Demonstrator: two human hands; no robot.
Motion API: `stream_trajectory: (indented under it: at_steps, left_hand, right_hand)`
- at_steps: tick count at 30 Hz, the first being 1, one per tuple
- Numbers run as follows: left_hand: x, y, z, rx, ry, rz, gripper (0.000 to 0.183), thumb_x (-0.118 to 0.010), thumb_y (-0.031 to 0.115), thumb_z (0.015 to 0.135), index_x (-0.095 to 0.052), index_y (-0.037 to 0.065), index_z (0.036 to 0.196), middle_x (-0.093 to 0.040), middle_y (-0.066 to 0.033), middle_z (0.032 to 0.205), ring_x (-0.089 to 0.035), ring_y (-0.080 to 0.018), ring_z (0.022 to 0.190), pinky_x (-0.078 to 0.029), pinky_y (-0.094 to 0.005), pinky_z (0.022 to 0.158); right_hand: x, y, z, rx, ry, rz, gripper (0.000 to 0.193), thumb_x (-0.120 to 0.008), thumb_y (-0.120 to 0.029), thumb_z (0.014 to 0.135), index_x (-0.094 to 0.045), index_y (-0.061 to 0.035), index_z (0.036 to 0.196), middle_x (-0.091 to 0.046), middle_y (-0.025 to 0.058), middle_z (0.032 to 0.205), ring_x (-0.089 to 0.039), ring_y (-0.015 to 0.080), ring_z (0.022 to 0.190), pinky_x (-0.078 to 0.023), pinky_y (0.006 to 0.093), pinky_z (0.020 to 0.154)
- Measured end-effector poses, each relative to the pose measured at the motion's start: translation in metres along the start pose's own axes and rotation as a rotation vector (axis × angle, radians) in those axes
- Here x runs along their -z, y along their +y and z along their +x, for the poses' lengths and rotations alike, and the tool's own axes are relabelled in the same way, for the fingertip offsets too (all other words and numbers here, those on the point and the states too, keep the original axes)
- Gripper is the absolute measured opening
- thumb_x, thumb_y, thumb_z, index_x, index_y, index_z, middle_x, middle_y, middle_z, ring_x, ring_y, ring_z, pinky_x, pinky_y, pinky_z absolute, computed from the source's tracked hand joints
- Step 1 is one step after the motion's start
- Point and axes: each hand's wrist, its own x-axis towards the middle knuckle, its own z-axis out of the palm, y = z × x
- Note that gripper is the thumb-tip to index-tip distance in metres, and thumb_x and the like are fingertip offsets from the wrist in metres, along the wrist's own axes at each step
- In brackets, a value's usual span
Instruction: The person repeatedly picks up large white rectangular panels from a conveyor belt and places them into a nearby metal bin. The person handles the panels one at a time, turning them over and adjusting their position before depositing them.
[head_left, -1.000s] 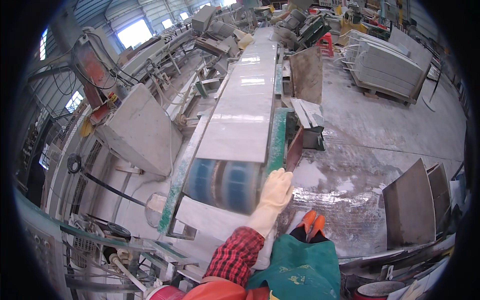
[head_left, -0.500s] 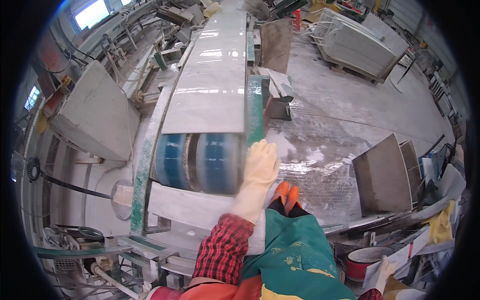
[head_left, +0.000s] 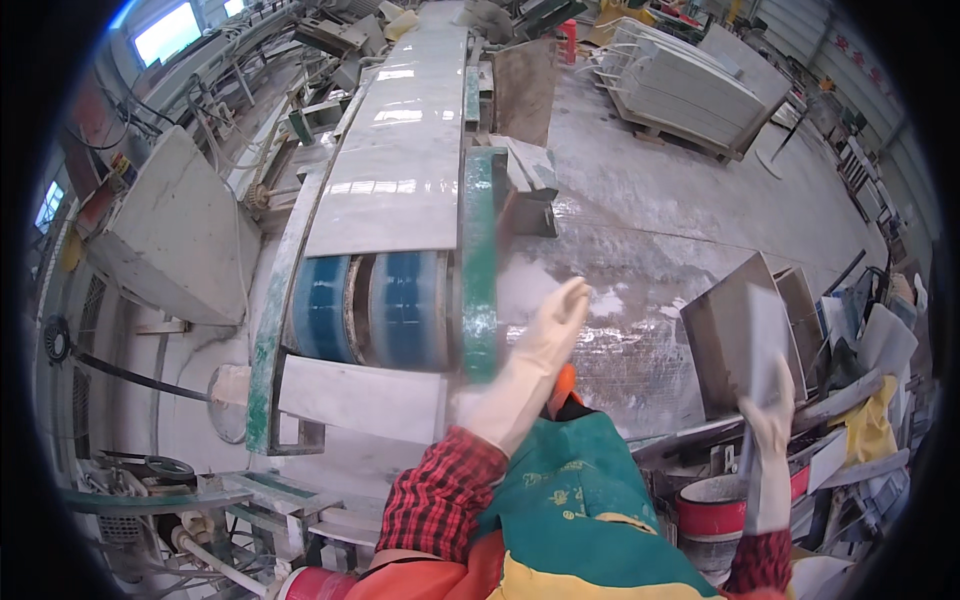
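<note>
A cream glove covers each of my hands. My left hand (head_left: 562, 312) is in the air right of the conveyor's green side rail (head_left: 480, 250), its fingers partly stretched out, with nothing visible in them. On my right, my right hand (head_left: 772, 412) grips a thin, flat grey-white strip (head_left: 765, 335); it stands upright and is smeared by motion. A long, glossy pale slab (head_left: 385, 205) lies on the conveyor. Below its near end show wide blue bands (head_left: 405, 310) round a roller. A white panel (head_left: 360, 398) lies across the conveyor's near end.
Large brown-grey boards (head_left: 725, 330) lean at the right, beside scraps and a yellow cloth (head_left: 870, 425). A red-and-white bucket (head_left: 712, 508) stands near my right forearm. Stacked white slabs (head_left: 680, 85) rest farther back. A handwheel (head_left: 175, 467) and pipes occupy the lower left.
My left hand has moved right, away from the conveyor rail. My right hand has risen from the lower right with the grey-white strip. The view has shifted slightly to the right.
</note>
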Motion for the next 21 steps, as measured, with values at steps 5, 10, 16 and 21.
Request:
stream_trajectory:
  at_steps: [5, 10, 16, 21]
  left_hand:
    - [-0.048, 0.073, -0.039, 0.438, 0.018, -0.449, 0.051, -0.062, 0.029, 0.100, -0.049, 0.003, 0.141, -0.061, -0.0130, 0.133, -0.059, -0.0243, 0.122, -0.049, -0.0369, 0.101]
    - [0.011, 0.093, -0.040, 0.182, 0.492, -0.697, 0.034, -0.059, 0.019, 0.101, -0.056, 0.002, 0.130, -0.063, -0.0101, 0.118, -0.064, -0.0211, 0.100, -0.054, -0.0367, 0.083]
    - [0.135, 0.084, -0.053, 0.113, 0.702, -0.699, 0.037, -0.052, 0.014, 0.102, -0.049, 0.002, 0.137, -0.059, -0.0155, 0.134, -0.059, -0.0330, 0.123, -0.052, -0.0533, 0.103]
    - [0.204, 0.071, -0.049, 0.182, 0.916, -0.651, 0.036, -0.052, 0.015, 0.102, -0.048, 0.002, 0.135, -0.059, -0.0172, 0.131, -0.063, -0.0361, 0.116, -0.058, -0.0529, 0.092]
  right_hand:
    - [-0.111, -0.114, 0.086, 0.617, -0.325, -0.068, 0.080, -0.081, -0.011, 0.062, -0.055, -0.0050, 0.137, -0.060, 0.0195, 0.134, -0.058, 0.0349, 0.125, -0.048, 0.0408, 0.106]
    - [-0.206, -0.226, 0.096, 1.051, -0.571, -0.024, 0.060, -0.079, -0.027, 0.070, -0.057, -0.0107, 0.124, -0.059, 0.0111, 0.131, -0.062, 0.0327, 0.114, -0.054, 0.0406, 0.093]
    - [-0.259, -0.246, 0.090, 1.205, -0.568, -0.065, 0.053, -0.079, -0.031, 0.071, -0.055, -0.0107, 0.113, -0.061, 0.0097, 0.120, -0.063, 0.0338, 0.106, -0.054, 0.0425, 0.089]
    - [-0.223, -0.167, 0.124, 1.103, -0.699, -0.088, 0.070, -0.080, -0.033, 0.076, -0.052, -0.0060, 0.135, -0.058, 0.0169, 0.135, -0.057, 0.0368, 0.120, -0.047, 0.0436, 0.103]
